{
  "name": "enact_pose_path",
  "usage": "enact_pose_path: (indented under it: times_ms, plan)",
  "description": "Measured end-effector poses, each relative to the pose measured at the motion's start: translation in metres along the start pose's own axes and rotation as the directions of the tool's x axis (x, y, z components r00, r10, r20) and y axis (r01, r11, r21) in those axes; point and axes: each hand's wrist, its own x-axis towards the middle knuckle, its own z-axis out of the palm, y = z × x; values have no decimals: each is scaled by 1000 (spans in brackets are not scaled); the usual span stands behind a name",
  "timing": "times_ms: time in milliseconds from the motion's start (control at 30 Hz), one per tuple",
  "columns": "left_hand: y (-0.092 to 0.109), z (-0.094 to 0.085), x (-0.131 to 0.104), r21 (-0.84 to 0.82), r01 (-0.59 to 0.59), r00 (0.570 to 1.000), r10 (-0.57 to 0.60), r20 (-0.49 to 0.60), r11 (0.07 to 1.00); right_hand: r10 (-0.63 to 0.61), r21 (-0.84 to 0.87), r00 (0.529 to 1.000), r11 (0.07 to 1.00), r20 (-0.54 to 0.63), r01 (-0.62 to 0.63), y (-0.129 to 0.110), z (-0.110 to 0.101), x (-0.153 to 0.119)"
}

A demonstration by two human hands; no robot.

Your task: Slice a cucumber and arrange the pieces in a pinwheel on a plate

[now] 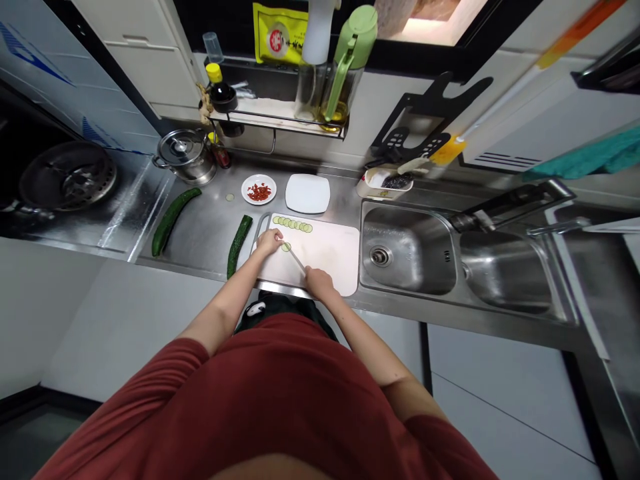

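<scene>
Centre of frame: pale board (327, 257) on the steel counter (210, 230). Single slice (285, 249), green-rimmed, lies flat in the board's left half, below a row of slices (293, 223) that overlap along the upper left edge.

Right hand (320, 283) at the board's lower edge, closed round the handle of a knife (297, 259). Blade's long axis runs from that fist, lower right, up and left to the slice, its far end over or against it.

Left hand (270, 242) comes in from the lower left, fingers bent together, tips just left of the slice. Left is the nearer hand; the right reaches the slice only by the blade's length. From the left fingertips the slice lies right and a little lower; from the right fist, upper left. Too small here to tell whether the left fingers pinch the slice, the blade tip, or neither.

Left of the board, near the left forearm: cut cucumber (239, 247), long axis leaning up and right.
</scene>
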Motion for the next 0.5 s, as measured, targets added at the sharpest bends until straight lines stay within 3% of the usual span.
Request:
enact_pose_path:
  times_ms: [500]
  plan:
    - [-1, 0, 1, -5, 19, 1000, -19, 10, 1000, 16, 5, 1000, 1000, 7, -16, 2, 8, -9]
